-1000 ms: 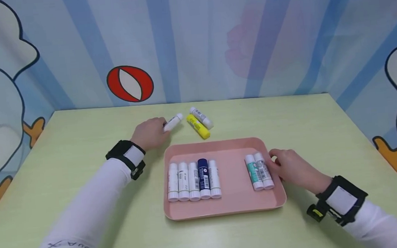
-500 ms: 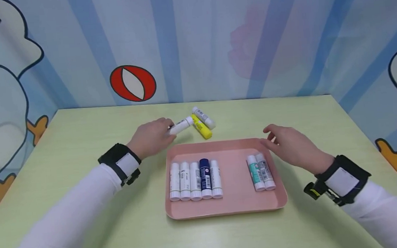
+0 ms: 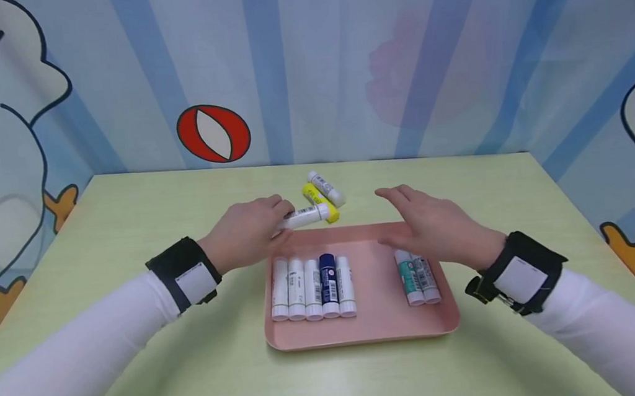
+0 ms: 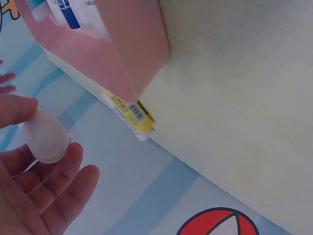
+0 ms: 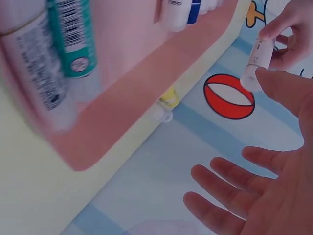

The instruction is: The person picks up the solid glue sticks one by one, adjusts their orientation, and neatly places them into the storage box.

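Note:
My left hand (image 3: 247, 231) pinches a white glue stick (image 3: 309, 216) between thumb and fingers, above the tray's far left edge. In the left wrist view, the glue stick's rounded end (image 4: 48, 142) faces the camera. My right hand (image 3: 437, 223) hovers over the tray's far right part, fingers extended and thumb apart, holding nothing. In the right wrist view its spread fingers (image 5: 230, 191) show beside the held stick. The pink tray (image 3: 362, 334) bears a row of several glue sticks at left, including a dark blue one (image 3: 329, 287). At right lie a green-labelled one (image 3: 410, 279) and a white-grey one (image 3: 427, 282).
Behind the tray, a yellow glue stick (image 3: 313, 193) and another white glue stick (image 3: 325, 187) lie side by side on the pale table (image 3: 182, 190). The held stick partly covers the yellow one. A printed curtain (image 3: 318, 67) stands along the table's back edge.
The left hand has brought the white glue stick rightward and toward the tray. My right hand has left the tray's right edge, moving up and left, with its fingers straightening.

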Demonstrator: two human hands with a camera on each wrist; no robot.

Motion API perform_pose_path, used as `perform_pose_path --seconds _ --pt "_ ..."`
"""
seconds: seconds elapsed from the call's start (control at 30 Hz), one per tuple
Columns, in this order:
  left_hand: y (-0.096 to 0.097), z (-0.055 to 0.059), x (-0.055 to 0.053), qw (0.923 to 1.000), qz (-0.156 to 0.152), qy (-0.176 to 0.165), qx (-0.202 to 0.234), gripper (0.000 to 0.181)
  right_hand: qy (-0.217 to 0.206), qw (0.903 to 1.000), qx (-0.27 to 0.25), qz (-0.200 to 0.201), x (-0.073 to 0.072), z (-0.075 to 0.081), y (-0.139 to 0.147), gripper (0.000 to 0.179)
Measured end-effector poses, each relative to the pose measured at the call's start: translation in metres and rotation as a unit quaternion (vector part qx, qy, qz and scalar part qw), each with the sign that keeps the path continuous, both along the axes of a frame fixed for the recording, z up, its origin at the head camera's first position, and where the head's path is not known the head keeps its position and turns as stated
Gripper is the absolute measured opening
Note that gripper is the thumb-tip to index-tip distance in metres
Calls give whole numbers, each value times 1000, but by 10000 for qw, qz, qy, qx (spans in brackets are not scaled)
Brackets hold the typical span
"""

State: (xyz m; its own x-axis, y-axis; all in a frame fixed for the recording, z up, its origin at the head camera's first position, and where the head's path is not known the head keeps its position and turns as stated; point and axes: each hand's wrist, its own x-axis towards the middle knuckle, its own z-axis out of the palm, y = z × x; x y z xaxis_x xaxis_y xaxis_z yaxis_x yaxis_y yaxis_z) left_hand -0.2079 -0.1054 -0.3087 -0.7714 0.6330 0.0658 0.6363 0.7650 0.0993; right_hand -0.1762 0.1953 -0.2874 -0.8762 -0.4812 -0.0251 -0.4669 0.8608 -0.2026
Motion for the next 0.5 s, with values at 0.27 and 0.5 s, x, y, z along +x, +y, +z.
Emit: perform_pose_path --seconds 0.27,0.5 --pt "18 2 12 9989 -403 97 -217 40 113 9993 18 362 1 1 -27 77" --pt "29 4 22 9961 -789 254 -288 38 244 9966 -309 719 7 0 -38 67"
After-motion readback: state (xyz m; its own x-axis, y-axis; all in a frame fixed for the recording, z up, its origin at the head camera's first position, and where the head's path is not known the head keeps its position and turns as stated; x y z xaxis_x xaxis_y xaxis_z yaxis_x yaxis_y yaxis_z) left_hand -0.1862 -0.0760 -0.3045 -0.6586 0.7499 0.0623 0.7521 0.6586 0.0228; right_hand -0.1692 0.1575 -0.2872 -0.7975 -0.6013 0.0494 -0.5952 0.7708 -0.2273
